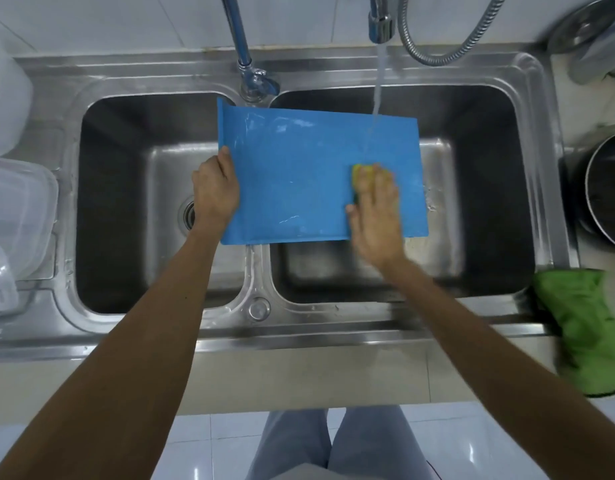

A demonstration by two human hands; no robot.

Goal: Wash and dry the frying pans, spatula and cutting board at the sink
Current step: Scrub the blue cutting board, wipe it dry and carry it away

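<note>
On the left of the bench stand clear plastic containers, well apart from the work. The left hand clamps the left edge of the blue cutting board, thumb on top, the fingers hidden beneath. The board is held over the sink, bridging the divider between the two basins, and only this one grip carries it. The surface is wet, so a hard scrub stroke could twist the board out of the hand and drop it into a basin.

Further right, the right hand lies spread over a yellow sponge, fingers fairly straight, pressing it onto the board; blur hides any finer detail. The water stream lands just above the sponge, and a tilt toward the person would likely send runoff over the front rim onto the floor.

A metal pot and a green cloth lie at the far right; splashes could soak the cloth before any drying.
</note>
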